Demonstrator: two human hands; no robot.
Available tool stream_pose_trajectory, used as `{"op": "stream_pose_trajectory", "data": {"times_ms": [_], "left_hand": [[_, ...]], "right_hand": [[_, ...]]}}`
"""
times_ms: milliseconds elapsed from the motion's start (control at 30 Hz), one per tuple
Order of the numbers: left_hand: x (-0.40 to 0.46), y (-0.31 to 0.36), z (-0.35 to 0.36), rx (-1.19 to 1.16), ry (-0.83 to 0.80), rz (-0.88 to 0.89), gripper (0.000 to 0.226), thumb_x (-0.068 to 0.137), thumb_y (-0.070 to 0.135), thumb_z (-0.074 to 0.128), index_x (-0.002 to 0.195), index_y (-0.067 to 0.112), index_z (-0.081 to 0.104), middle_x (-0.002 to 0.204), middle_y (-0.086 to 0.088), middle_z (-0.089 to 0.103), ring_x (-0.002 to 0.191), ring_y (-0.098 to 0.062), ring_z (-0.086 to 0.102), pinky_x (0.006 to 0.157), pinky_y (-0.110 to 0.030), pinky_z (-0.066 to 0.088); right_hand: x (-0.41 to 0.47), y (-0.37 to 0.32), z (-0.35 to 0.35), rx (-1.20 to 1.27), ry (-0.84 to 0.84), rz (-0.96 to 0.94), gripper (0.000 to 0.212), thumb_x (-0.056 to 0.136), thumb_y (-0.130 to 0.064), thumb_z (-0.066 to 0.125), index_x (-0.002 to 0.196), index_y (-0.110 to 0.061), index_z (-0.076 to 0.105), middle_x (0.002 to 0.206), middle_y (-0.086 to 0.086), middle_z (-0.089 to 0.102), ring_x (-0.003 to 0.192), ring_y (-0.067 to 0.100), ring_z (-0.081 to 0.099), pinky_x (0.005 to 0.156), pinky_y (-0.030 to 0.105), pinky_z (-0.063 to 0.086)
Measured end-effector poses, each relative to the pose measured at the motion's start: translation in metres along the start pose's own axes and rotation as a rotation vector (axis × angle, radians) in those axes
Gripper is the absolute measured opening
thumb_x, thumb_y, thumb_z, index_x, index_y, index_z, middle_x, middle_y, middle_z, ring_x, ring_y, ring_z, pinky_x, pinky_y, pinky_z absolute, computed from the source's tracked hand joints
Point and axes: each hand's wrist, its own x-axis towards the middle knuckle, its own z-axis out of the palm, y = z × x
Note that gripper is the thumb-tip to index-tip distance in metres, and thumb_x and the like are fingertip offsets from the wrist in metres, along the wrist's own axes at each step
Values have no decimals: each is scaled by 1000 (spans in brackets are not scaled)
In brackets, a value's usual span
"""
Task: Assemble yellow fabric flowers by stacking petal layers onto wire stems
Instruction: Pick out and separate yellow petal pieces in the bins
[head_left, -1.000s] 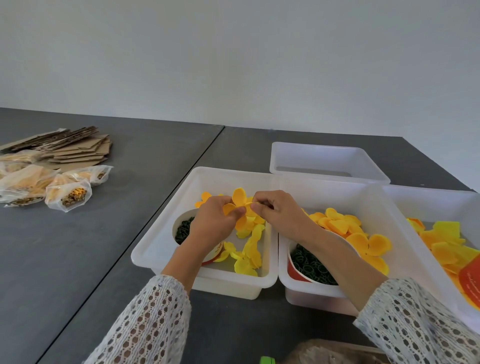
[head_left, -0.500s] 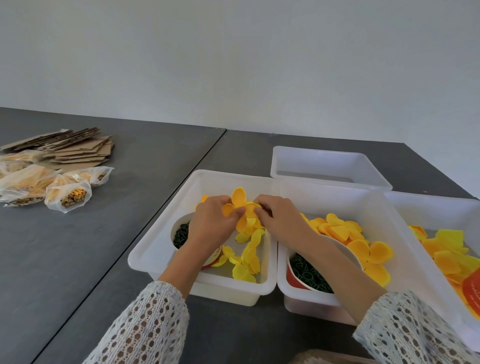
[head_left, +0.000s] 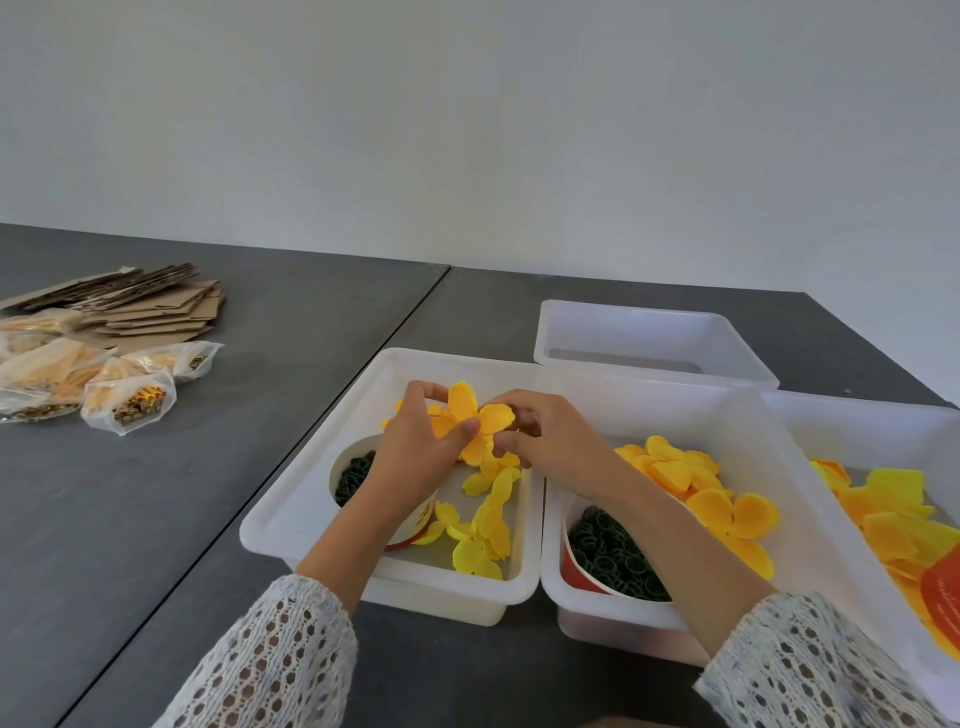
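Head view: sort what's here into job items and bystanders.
In use:
- left hand and right hand, both holding the yellow flower
- loose yellow petals in the white bin
- orange petals
- cups of green rings

Lying about:
- cardboard stack
- plastic bags
- empty bin

A plain, pale grey wall (head_left: 467, 119) filled the upper half of the view, evenly lit by soft, diffuse light with no hard shadows. Below it stood two dark grey tables pushed together, the left table (head_left: 156, 467) meeting the right table (head_left: 493, 306) along a thin seam (head_left: 332, 410) that ran diagonally from the wall toward the near left corner. Both matte tabletops butted up against the wall at their far edges.
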Motion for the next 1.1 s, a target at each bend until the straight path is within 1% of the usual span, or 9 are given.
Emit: {"op": "stream_pose_trajectory", "data": {"times_ms": [100,200,267,367,433,567,667,900,1100], "left_hand": [[-5,0,4,77,9,102,42,90,31,66,114,29,31,96,7,59,84,-14,60,67,-31,48],[-7,2,8,143,-28,253,26,94,25,59,106,35,38,103,10,57,86,-11,56,66,-23,41],[-7,4,9,127,-56,283,8,96,29,56,93,33,50,92,14,62,77,-3,55,61,-14,36],[-7,5,8,50,-14,232,13,90,41,63,80,34,59,74,16,64,71,3,56,58,-9,38],[-6,5,7,56,30,210,15,84,47,68,76,35,62,69,16,64,66,-1,56,55,-16,42],[-7,6,4,61,48,134,19,81,51,70,74,33,70,66,5,69,64,-18,64,62,-47,56],[-7,7,2,56,39,108,18,81,48,72,73,32,73,66,7,71,67,-15,69,65,-47,58],[-7,9,3,5,27,77,12,76,47,73,72,36,73,64,3,71,67,-23,68,64,-53,57],[-7,9,3,5,22,87,14,78,45,73,72,33,74,64,2,71,67,-25,68,65,-53,57]], "right_hand": [[-1,-1,2,-15,3,2,15,89,-4,57,89,-17,63,65,-3,66,54,7,53,56,23,46],[0,-2,2,-58,-5,23,17,93,-8,55,81,-19,59,65,-3,62,54,8,53,59,21,47],[0,-2,3,-83,-8,42,14,96,-11,53,83,-8,58,67,2,60,58,11,56,61,24,49],[0,-4,4,-91,-18,46,19,98,-16,51,88,-1,56,71,5,57,61,13,55,60,23,47],[-1,-5,6,-95,-32,36,20,99,-17,49,91,0,56,72,5,56,63,14,53,61,29,46],[-1,-4,9,-166,-63,30,16,99,-15,47,92,-2,54,78,14,57,73,25,51,72,46,46],[-1,-5,9,-177,-83,19,11,97,-9,49,87,-8,53,76,5,55,74,21,50,74,47,45],[-2,-8,5,-109,-107,48,17,98,-4,47,105,3,59,99,25,63,93,38,58,82,45,48],[-2,-9,4,-76,-124,47,17,98,-3,46,104,5,60,97,27,62,82,21,55,75,37,48]]}}
